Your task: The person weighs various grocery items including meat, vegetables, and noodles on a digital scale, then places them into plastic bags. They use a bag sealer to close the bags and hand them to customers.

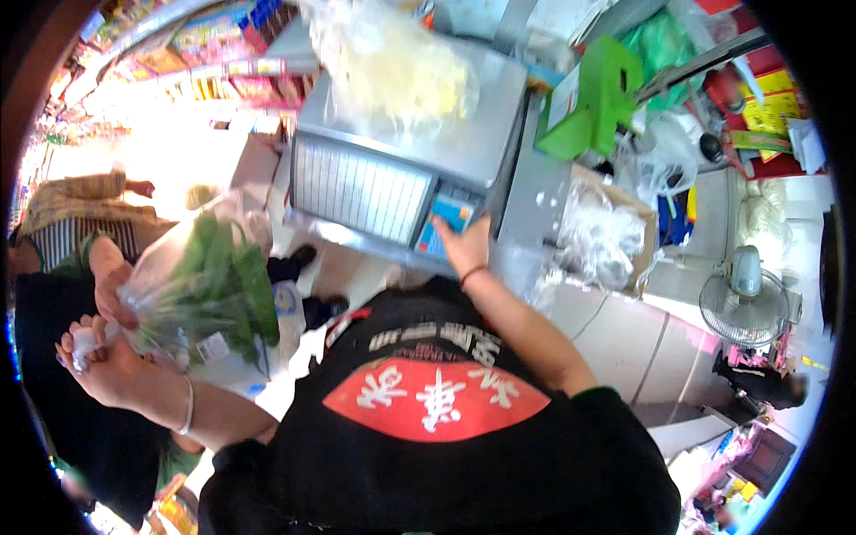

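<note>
My right hand (466, 246) reaches to the blue keypad (447, 217) of a weighing scale (495, 87), its thumb and fingers spread over the keys. On the scale's metal pan lies a clear plastic bag of something pale yellow (408, 80). Out to the left, my left hand (100, 354) is closed around the gathered top of a clear plastic bag of green leafy vegetables (227, 287), which bears a white label (212, 348). Another person's hand (114, 287) is right beside mine at the bag's neck.
People stand at the left. Right of the scale are a green box (592, 97), a cardboard box (643, 221) full of clear plastic bags, and a white electric fan (745, 301). Packaged goods (214, 40) fill shelves at the upper left.
</note>
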The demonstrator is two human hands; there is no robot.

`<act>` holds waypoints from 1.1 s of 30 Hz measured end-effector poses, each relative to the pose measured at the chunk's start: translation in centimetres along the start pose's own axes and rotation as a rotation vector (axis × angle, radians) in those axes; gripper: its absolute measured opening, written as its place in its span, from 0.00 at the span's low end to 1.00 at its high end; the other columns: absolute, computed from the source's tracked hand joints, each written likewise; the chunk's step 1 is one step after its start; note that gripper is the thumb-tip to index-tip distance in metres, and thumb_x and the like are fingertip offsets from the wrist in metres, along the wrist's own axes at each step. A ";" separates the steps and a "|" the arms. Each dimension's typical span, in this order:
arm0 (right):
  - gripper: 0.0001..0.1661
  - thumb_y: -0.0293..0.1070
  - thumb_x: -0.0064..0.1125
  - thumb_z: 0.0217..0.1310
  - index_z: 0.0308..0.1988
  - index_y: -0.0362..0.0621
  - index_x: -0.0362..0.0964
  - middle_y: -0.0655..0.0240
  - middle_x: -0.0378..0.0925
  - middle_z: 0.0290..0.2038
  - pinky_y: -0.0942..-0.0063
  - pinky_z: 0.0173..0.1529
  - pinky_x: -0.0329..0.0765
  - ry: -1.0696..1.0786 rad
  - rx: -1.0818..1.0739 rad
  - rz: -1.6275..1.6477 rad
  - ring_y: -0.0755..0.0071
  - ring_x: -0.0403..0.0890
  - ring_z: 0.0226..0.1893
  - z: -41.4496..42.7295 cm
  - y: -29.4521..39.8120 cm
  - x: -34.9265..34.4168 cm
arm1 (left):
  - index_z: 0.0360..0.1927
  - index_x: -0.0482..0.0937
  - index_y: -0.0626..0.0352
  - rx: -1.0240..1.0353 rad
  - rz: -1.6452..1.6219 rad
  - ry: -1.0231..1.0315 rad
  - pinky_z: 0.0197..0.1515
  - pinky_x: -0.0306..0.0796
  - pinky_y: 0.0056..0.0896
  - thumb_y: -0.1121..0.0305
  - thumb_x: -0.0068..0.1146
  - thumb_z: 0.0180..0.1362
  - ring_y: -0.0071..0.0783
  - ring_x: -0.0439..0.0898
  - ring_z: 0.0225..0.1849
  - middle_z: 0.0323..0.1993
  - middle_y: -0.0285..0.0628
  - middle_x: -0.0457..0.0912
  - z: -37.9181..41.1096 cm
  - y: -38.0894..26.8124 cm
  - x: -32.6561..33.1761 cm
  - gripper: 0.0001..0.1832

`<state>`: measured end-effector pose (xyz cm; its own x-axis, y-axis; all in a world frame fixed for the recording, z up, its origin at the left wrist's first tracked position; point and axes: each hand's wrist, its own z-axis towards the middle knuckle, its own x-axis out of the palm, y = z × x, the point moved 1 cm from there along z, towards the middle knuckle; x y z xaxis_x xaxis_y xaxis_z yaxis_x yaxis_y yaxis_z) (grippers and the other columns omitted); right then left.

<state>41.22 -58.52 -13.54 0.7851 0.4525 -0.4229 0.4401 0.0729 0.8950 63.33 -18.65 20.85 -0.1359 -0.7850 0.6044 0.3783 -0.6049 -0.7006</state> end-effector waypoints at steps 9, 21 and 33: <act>0.40 0.43 0.69 0.49 0.55 0.30 0.61 0.50 0.70 0.49 0.64 0.52 0.72 -0.183 0.036 0.065 0.58 0.73 0.47 -1.5 0.4 -2.9 | 0.55 0.74 0.63 0.146 0.728 -0.238 0.55 0.73 0.38 0.56 0.46 0.68 0.39 0.74 0.56 0.56 0.50 0.71 -1.9 5.6 5.7 0.22; 0.10 0.38 0.64 0.58 0.37 0.46 0.75 0.71 0.74 0.26 0.75 0.28 0.67 0.147 0.735 1.060 0.76 0.70 0.23 -0.6 5.8 -2.9 | 0.69 0.53 0.67 -0.102 0.670 0.696 0.68 0.52 0.37 0.72 0.66 0.49 0.37 0.59 0.67 0.67 0.50 0.58 -6.2 22.6 18.4 0.45; 0.08 0.35 0.61 0.60 0.32 0.50 0.69 0.71 0.75 0.23 0.76 0.24 0.67 0.006 0.697 1.181 0.77 0.70 0.18 0.3 6.7 -0.4 | 0.47 0.78 0.67 -0.298 0.175 0.719 0.49 0.69 0.24 0.69 0.51 0.65 0.19 0.75 0.45 0.40 0.35 0.81 -5.8 31.1 24.9 0.13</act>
<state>44.01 -58.48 -7.46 0.8415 -0.0630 0.5365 -0.3557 -0.8121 0.4626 66.39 -57.75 11.88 -0.6930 -0.7042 0.1543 0.2020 -0.3951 -0.8962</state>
